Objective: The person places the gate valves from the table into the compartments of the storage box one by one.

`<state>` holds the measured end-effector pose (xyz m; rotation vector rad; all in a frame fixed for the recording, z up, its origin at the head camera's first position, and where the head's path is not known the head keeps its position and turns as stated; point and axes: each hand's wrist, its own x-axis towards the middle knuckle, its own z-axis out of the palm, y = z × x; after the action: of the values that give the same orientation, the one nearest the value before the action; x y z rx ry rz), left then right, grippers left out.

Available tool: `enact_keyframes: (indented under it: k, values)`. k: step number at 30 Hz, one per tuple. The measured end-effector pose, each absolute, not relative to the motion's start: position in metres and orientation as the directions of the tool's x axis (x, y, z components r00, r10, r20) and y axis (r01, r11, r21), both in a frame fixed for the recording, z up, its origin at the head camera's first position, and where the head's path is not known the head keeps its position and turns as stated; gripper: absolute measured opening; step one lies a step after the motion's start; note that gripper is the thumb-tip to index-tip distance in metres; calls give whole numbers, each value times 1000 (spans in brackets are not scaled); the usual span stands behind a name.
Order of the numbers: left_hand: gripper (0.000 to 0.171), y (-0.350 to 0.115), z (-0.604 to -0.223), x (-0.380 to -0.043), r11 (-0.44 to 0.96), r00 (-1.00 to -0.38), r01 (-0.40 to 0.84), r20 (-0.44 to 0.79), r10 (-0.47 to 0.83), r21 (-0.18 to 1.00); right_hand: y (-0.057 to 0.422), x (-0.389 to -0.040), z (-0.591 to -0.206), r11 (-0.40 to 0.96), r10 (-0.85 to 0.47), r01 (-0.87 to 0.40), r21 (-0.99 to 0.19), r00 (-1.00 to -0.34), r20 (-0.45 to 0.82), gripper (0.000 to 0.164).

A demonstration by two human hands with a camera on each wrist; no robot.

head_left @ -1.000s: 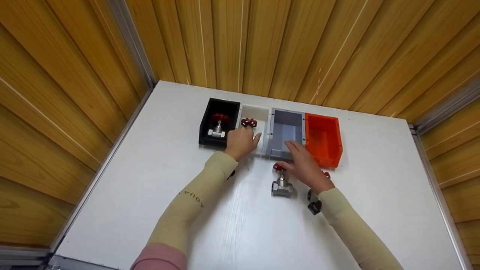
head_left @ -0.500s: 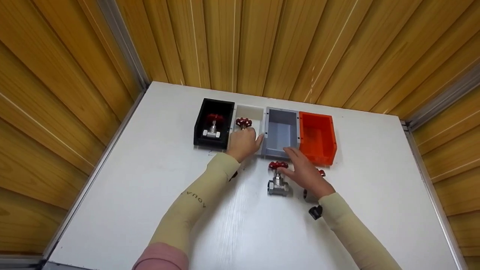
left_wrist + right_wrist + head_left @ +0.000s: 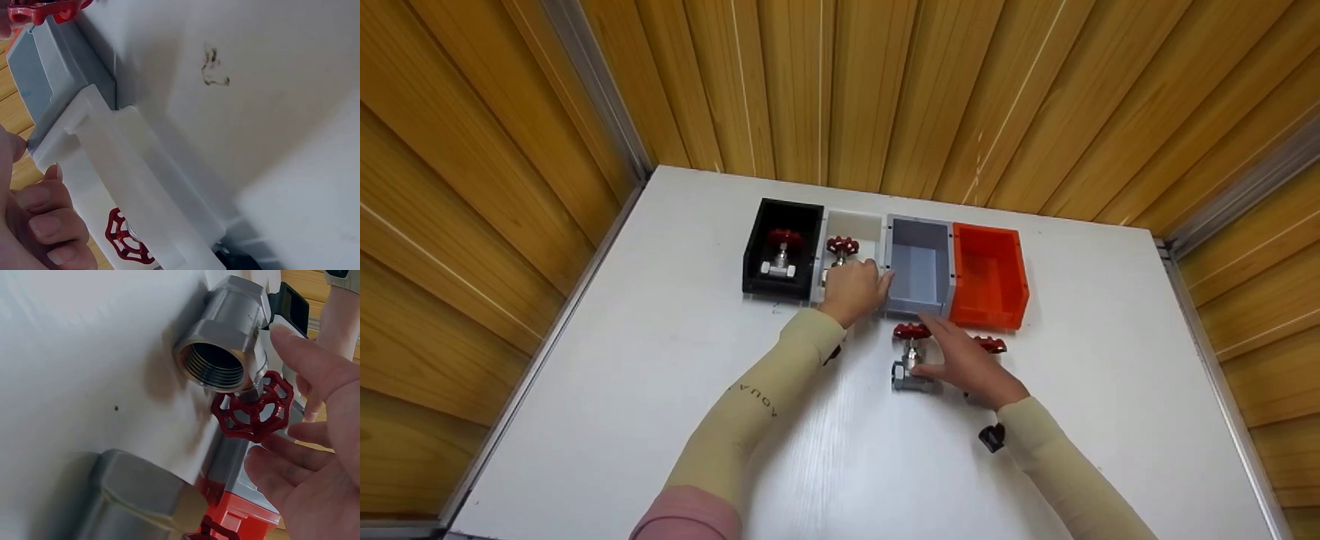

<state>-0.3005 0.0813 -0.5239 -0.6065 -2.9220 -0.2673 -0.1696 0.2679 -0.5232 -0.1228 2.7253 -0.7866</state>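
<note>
My left hand (image 3: 853,291) hovers over the front of the white bin (image 3: 856,223), its fingers loosely curled with nothing in them. A valve with a red handwheel (image 3: 842,245) stands in that bin. The left wrist view shows this handwheel (image 3: 128,239) apart from my fingers. My right hand (image 3: 969,361) is at another metal valve (image 3: 913,379) on the table, thumb by its body and extended fingers by its red handwheel (image 3: 256,410). Whether they touch it, I cannot tell. A further valve (image 3: 140,495) is partly hidden behind my right hand in the head view.
A black bin (image 3: 755,251) with a valve in it adjoins the white one. Right of the white bin come a grey bin (image 3: 919,262) and an orange bin (image 3: 991,277). Wood-patterned walls (image 3: 855,90) enclose the white table (image 3: 690,247).
My right hand has come down and closer around the valve, its thumb now by the valve body. My left hand has shifted slightly right of the valve in the white bin. The head view has shifted.
</note>
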Motion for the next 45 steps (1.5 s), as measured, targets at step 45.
enact_keyframes:
  k: [45]
  values:
    - [47, 97, -525, -297, 914, -924, 382, 63, 377, 132, 259, -166, -534, 908, -235, -118, -402, -938, -255, 120]
